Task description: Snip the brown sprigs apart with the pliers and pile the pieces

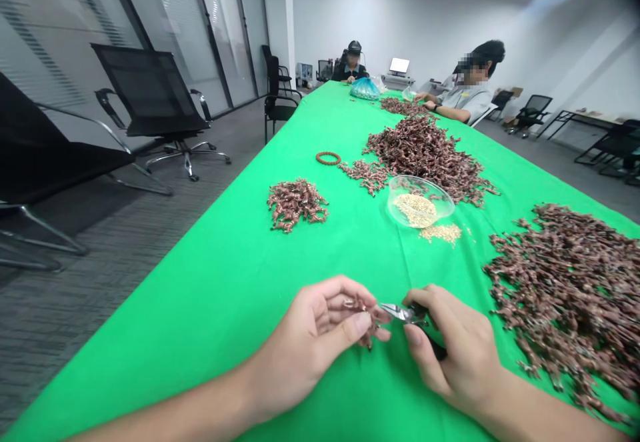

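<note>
Small brown figure-like pieces (369, 307) are pinched between the thumb and fingers of my left hand (316, 337); how many is hidden by the fingers. My right hand (456, 341) is closed round a pair of pliers (398, 311) with dark handles. The narrow metal jaws point left, close beside the pieces; whether they touch cannot be made out. Ahead of my left hand lies a small pile of similar brown pieces (297, 205). A much larger pile (575, 295) spreads to the right of my right hand.
A clear plastic bowl (393, 214) holds pale bits, with more spilled (443, 233) beside it. Behind it rises another brown heap (425, 152). A brown ring (328, 158) lies on the green cloth (215, 302). Two people (473, 95) sit farther along the table, near a blue bag (365, 89).
</note>
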Demonstrator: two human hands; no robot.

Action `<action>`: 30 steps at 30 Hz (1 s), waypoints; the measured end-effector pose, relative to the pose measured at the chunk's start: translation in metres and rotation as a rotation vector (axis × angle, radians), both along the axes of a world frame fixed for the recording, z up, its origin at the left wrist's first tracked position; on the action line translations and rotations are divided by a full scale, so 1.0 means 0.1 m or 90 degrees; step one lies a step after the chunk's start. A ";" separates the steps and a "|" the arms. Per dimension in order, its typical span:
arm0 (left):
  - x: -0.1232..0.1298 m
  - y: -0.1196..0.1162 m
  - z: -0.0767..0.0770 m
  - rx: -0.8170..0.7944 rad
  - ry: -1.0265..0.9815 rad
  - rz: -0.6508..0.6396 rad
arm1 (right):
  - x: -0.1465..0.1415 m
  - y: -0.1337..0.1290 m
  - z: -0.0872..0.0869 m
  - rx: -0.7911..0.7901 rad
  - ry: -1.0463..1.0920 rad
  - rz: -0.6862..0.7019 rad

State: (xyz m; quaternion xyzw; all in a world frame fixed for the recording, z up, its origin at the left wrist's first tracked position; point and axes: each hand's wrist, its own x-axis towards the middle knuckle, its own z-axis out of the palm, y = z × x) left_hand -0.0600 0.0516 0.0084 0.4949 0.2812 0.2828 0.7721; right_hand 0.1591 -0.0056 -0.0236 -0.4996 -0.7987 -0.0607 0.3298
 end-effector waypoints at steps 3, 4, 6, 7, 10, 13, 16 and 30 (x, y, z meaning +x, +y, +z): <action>-0.01 0.02 0.03 -0.030 -0.022 0.009 | 0.00 0.02 -0.01 -0.019 0.015 -0.006; -0.02 0.04 0.04 -0.042 -0.027 0.013 | 0.00 0.02 -0.01 -0.024 0.018 -0.007; -0.02 0.06 0.04 -0.066 -0.038 0.018 | 0.00 0.02 -0.02 -0.031 0.026 -0.011; -0.02 0.07 0.03 -0.076 -0.039 0.021 | 0.00 0.03 -0.02 -0.035 0.029 -0.013; -0.02 0.09 0.00 -0.072 -0.023 0.028 | 0.00 0.03 -0.03 -0.044 0.036 -0.015; -0.05 0.11 0.02 0.051 0.024 -0.012 | 0.00 0.03 -0.04 -0.063 0.046 -0.020; -0.12 0.13 0.09 0.285 0.162 -0.074 | 0.00 0.03 -0.03 -0.067 0.051 -0.022; -0.15 0.24 0.17 0.478 0.296 -0.086 | -0.03 0.04 0.02 -0.084 0.062 -0.014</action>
